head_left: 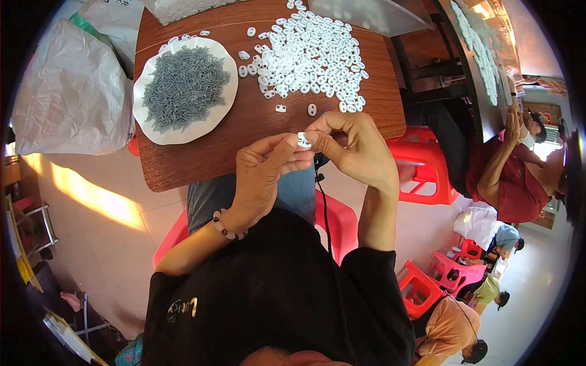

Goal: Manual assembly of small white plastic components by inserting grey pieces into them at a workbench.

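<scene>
A small white oval plastic piece with two holes point(303, 141) is pinched between my hands over the table's near edge. My left hand point(268, 165), with a beaded bracelet on its wrist, grips the piece from the left with thumb and fingers. From the right, my right hand point(351, 149) has its thumb and index finger closed at the same piece; whether a smaller part is between these fingertips is hidden. Beyond my hands lies a heap of like white pieces point(311, 52). On the left, a white scalloped plate point(141, 116) holds many small grey springs or screw-like parts, too small to tell.
The brown wooden table point(256, 122) ends just before my lap. A white plastic sack point(73, 97) stands at its left. Red stools point(421, 171) are on the right, where a person in a dark red shirt point(513, 177) works at another table. Other people sit farther off.
</scene>
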